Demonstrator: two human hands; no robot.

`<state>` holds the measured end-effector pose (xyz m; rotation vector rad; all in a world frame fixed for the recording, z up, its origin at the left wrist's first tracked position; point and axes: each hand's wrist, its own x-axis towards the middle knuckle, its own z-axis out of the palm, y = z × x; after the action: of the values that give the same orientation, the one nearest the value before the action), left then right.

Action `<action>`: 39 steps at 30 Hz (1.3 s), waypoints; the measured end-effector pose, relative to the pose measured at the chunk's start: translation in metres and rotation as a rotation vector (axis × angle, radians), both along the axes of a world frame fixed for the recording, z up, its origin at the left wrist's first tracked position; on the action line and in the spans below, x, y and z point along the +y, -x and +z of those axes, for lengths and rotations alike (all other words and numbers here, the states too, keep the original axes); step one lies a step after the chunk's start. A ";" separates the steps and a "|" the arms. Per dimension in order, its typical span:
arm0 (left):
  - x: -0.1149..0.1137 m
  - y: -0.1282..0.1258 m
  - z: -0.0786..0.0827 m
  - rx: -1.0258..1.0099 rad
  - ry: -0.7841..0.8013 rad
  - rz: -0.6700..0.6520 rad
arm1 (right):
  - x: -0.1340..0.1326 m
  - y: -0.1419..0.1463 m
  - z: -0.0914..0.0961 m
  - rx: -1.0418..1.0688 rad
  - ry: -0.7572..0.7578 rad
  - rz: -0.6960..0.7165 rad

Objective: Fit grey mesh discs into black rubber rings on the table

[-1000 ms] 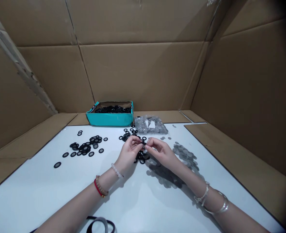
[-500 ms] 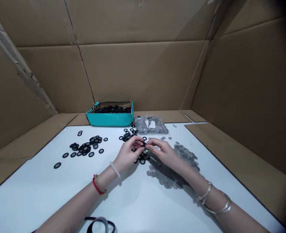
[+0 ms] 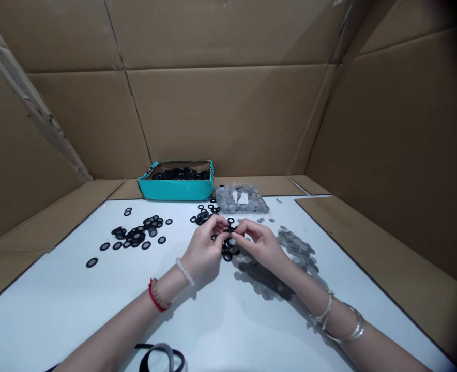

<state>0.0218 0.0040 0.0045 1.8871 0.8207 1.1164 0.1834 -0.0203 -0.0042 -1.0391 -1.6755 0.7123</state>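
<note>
My left hand (image 3: pixel 205 243) and my right hand (image 3: pixel 262 245) meet at mid-table, their thumbs and fingers pinched on a small black ring (image 3: pixel 231 231). The fingertips partly cover the ring, and I cannot make out whether a grey disc is in it. Loose black rings (image 3: pixel 227 257) lie just below the fingers, and more black rings (image 3: pixel 202 217) lie behind my left hand. Thin grey discs (image 3: pixel 267 291) spread under and beside my right forearm, with another heap of discs (image 3: pixel 296 245) to its right. At left lies a group of black rings with grey centres (image 3: pixel 136 236).
A teal box (image 3: pixel 174 190) filled with black rings stands at the back. Beside it lies a clear bag of grey discs (image 3: pixel 242 199). A coiled black and grey strap (image 3: pixel 162 351) rests at the near edge. Cardboard walls (image 3: pixel 228 119) enclose the white table (image 3: pixel 50 305).
My right hand has shifted slightly and its fingers have bent a little more at the ring. My left hand stays almost in place. The piles look the same.
</note>
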 end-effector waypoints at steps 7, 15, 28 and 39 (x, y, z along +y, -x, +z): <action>-0.001 -0.003 -0.001 -0.075 0.102 0.019 | -0.002 0.000 0.001 -0.174 -0.192 -0.023; -0.002 -0.003 0.002 -0.072 0.098 -0.004 | -0.001 -0.002 -0.005 -0.015 -0.082 -0.014; 0.003 -0.004 -0.007 -0.220 0.272 -0.023 | 0.008 -0.001 -0.009 -0.029 0.100 0.090; 0.002 0.001 -0.001 0.148 -0.094 0.134 | -0.001 0.001 0.001 -0.141 -0.130 -0.024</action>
<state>0.0213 0.0059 0.0038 2.0366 1.0054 1.1233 0.1828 -0.0217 -0.0034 -1.0348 -1.8014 0.5166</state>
